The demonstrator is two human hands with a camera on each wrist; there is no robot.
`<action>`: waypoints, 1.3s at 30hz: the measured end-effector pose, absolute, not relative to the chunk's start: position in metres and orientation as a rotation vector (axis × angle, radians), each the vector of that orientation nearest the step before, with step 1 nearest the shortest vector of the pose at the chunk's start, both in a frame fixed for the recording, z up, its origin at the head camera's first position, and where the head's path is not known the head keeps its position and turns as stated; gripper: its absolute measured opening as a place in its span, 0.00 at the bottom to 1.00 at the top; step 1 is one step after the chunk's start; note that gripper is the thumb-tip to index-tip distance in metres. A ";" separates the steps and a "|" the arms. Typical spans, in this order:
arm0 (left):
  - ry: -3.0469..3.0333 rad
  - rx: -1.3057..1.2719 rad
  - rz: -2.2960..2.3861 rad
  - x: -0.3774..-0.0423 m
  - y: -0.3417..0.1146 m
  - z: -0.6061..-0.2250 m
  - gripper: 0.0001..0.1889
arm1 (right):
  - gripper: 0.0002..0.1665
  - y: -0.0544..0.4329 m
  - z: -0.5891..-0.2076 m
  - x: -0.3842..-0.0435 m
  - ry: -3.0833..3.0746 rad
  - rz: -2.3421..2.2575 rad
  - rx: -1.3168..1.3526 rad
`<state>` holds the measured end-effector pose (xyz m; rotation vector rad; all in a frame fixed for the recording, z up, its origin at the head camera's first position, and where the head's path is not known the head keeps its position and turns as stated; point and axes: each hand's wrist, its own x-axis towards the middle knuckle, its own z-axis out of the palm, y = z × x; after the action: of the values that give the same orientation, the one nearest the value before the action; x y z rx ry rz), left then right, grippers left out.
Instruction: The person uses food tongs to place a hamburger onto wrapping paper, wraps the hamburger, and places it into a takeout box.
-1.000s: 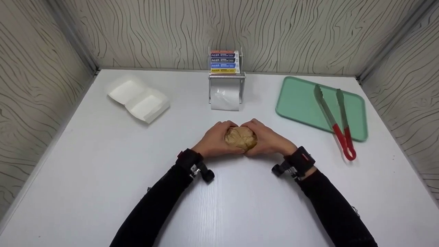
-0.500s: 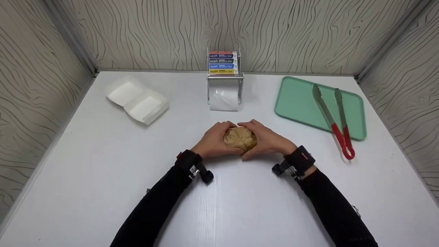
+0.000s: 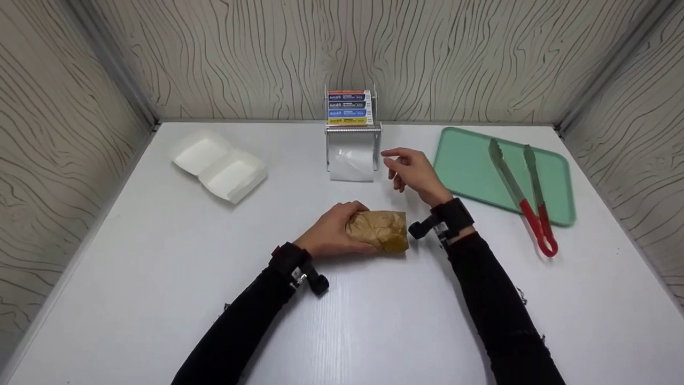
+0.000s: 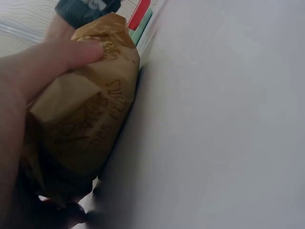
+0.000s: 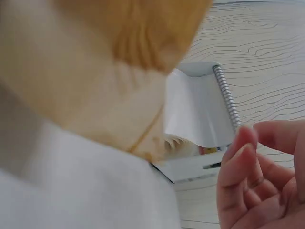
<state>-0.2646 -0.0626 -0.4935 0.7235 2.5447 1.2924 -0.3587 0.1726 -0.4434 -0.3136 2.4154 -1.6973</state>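
My left hand [image 3: 332,231] grips one end of a brown paper-wrapped packet [image 3: 380,231] that lies on the white table in front of me. The left wrist view shows darker, greasy patches and printed lettering on the paper [image 4: 102,112], with the thumb pressed along its top. Beyond the packet, my right hand [image 3: 416,174] is raised beside a metal roll dispenser [image 3: 352,130], index finger and thumb toward it. Nothing lies between its loosely bent fingers [image 5: 233,167]. A pale, glossy sheet [image 3: 351,163] hangs from the dispenser's front, below its toothed bar.
At the back left lies an opened white clamshell box [image 3: 220,167]. A green tray [image 3: 465,166] sits at the back right, with red-handled metal tongs [image 3: 526,198] across it, handles past its front edge. Patterned walls [image 3: 267,59] enclose the table.
My right hand has let go of the packet and moved up and away toward the dispenser. The packet's right end is now uncovered. My left hand keeps its grip.
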 end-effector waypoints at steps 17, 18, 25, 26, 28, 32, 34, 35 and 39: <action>2.574 0.782 1.258 -0.266 -0.062 -0.492 0.36 | 0.26 0.152 -0.452 -0.385 2.335 -1.754 -0.264; 2.578 0.789 1.255 -0.267 -0.062 -0.492 0.36 | 0.26 0.152 -0.452 -0.386 2.337 -1.747 -0.270; 2.566 0.791 1.255 -0.267 -0.062 -0.494 0.35 | 0.30 0.152 -0.454 -0.393 2.067 -1.852 -0.216; 2.567 0.787 1.257 -0.266 -0.063 -0.494 0.35 | 0.31 0.151 -0.453 -0.395 2.036 -1.858 -0.202; 2.569 0.781 1.262 -0.267 -0.064 -0.494 0.35 | 0.32 0.149 -0.454 -0.397 1.989 -1.859 -0.199; 2.575 0.782 1.267 -0.267 -0.066 -0.493 0.35 | 0.26 0.143 -0.457 -0.402 1.956 -1.864 -0.229; 2.578 0.780 1.259 -0.268 -0.066 -0.494 0.35 | 0.19 0.142 -0.459 -0.403 1.959 -1.880 -0.244; 2.579 0.779 1.257 -0.268 -0.067 -0.494 0.35 | 0.16 0.141 -0.460 -0.404 1.962 -1.891 -0.251; 2.599 0.773 1.244 -0.269 -0.069 -0.494 0.35 | 0.12 0.139 -0.463 -0.406 2.002 -1.903 -0.299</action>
<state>-0.2694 -0.0689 -0.4936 0.7734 2.5989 1.2445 -0.4061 0.1386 -0.4632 -0.2989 2.0022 -1.9027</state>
